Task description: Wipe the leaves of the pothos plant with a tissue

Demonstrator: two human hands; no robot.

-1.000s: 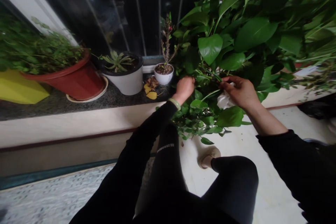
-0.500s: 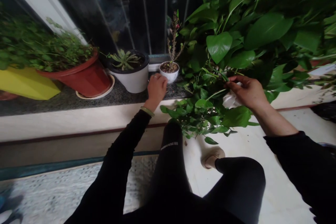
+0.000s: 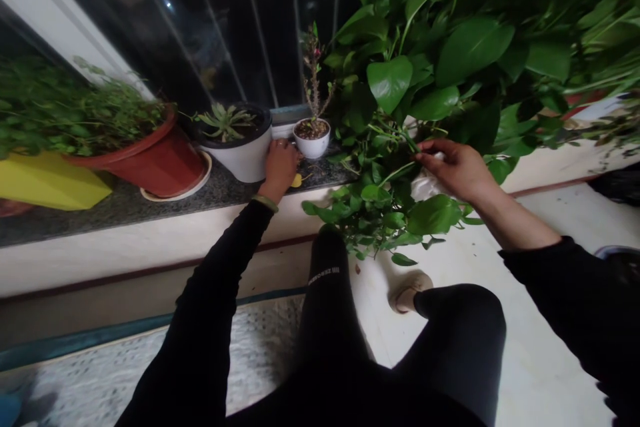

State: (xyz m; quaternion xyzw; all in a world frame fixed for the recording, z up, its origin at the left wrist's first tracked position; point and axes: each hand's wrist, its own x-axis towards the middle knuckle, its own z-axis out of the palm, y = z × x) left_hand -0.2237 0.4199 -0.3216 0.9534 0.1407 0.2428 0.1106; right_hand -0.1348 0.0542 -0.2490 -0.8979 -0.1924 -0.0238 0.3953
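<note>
My left hand [image 3: 281, 163] rests low on the sill, between a white pot with a succulent [image 3: 236, 143] and a small white pot with a thorny stem [image 3: 313, 137]. Its fingers are curled down together and the tips are hidden. A small yellow piece [image 3: 297, 180], perhaps a leaf, shows beside this hand. At the big leafy plant [image 3: 395, 83], my right hand [image 3: 453, 167] pinches a green stem [image 3: 411, 141] between thumb and forefinger. Crumpled white tissue [image 3: 425, 183] hangs just below the right fingers, partly hidden by them.
Left along the dark stone sill [image 3: 200, 197] stand a terracotta-coloured pot [image 3: 160, 150] on a saucer and a yellow planter [image 3: 55, 177]. Behind is a dark window [image 3: 225, 27] with bars. Trailing leaves [image 3: 380, 220] hang over the sill's front edge near my knee.
My left hand has shifted left, closer to the succulent pot, and the yellow piece has come into view beside it. My right hand keeps its pinch at the stem. The view has turned slightly.
</note>
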